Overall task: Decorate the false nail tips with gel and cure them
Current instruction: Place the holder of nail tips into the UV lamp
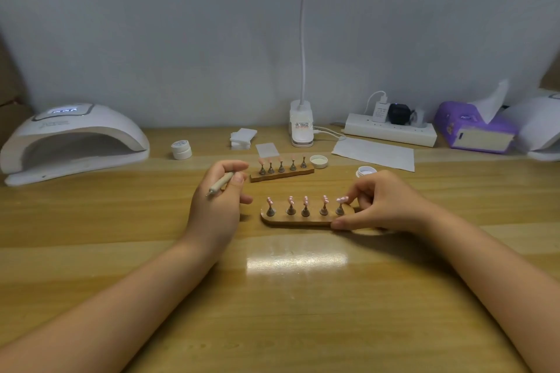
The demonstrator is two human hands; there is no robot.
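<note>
On the wooden desk [121, 236], the right hand [378, 206] pinches the near nail stand [297, 219]; the left hand [218, 200] grips a pen tool [221, 182].

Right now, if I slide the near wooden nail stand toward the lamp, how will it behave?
The near stand is a flat, low board, so it should probably slide without tipping. Its five tips perch on narrow pegs, so a jolt might knock them. The right hand pinching its end likely steadies it.
</note>
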